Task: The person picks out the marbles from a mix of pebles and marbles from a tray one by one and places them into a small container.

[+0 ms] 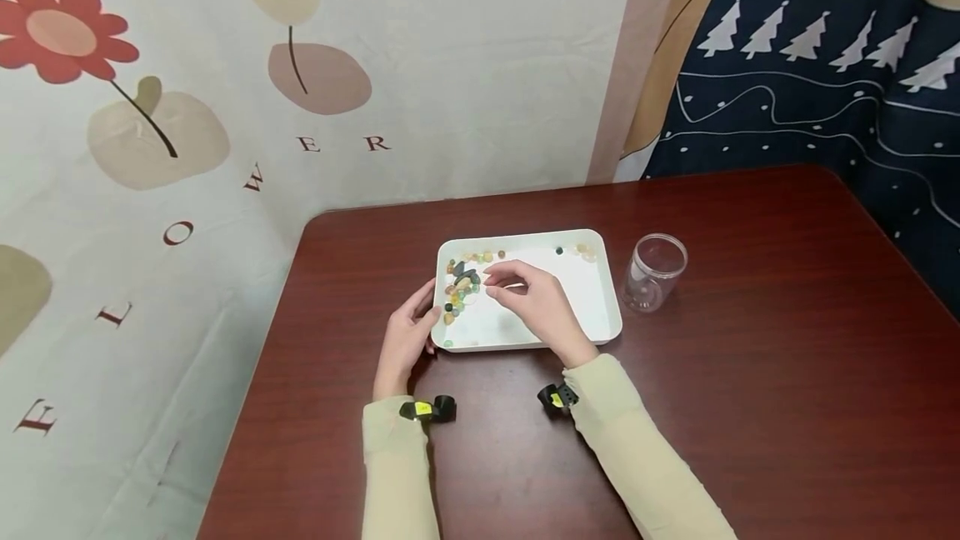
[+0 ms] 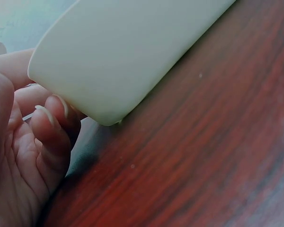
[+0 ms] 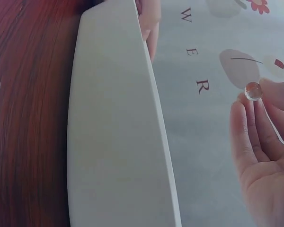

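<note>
A white tray (image 1: 536, 248) lies on the table with its long side toward me. My left hand (image 1: 402, 340) holds the tray's left edge, thumb at the rim and other fingers along the outer side. Over the tray, my right hand (image 1: 542, 303) pinches a clear round marble (image 3: 253, 91) between thumb and fingertips, seen in the right wrist view. Just left of those fingertips, inside the tray, are dark stones (image 1: 461, 270) and several small coloured marbles (image 1: 453, 307). A dark marble (image 1: 559, 251) and a few pale yellowish ones (image 1: 585, 252) lie at the tray's far right.
Right of the tray stands a clear glass mug (image 1: 654, 273), its handle facing me. The dark red wooden table (image 1: 772, 340) meets a flower-printed cloth (image 1: 465, 90) behind and a navy tree-patterned cloth (image 1: 795, 98) at the right.
</note>
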The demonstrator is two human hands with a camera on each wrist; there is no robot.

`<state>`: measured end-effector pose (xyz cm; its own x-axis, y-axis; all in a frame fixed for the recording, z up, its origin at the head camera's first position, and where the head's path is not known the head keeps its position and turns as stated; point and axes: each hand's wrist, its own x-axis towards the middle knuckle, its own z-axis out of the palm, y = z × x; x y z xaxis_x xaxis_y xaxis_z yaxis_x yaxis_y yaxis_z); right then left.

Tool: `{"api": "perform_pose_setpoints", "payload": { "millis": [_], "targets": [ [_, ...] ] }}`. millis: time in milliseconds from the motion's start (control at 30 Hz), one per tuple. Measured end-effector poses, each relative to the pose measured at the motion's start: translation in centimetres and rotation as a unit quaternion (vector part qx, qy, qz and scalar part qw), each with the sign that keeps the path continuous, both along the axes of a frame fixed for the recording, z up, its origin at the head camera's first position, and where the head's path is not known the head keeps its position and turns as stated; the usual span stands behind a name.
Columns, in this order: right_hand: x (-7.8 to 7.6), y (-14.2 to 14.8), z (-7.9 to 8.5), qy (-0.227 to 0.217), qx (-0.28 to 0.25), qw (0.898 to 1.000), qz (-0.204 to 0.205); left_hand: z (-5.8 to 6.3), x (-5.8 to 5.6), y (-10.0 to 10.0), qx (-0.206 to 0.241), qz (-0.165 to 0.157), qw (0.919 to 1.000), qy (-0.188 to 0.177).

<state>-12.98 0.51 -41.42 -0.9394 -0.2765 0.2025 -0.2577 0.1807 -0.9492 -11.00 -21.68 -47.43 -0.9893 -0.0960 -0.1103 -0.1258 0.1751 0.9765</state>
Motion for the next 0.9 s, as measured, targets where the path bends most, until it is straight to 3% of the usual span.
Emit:
{"api": "perform_pose_setpoints", "payload": {
  "millis": [300, 900],
  "targets": [
    [-0.7, 2.4, -0.5, 0.02, -0.002, 1.0, -0.019, 1.0, 0.2, 0.4, -0.025, -0.008, 0.9996, 0.0],
    [-0.5, 7.2, 0.8, 0.08, 0.026, 0.994, -0.074, 0.9, 0.3, 0.5, -0.025, -0.006, 0.9997, 0.003]
  ]
}}
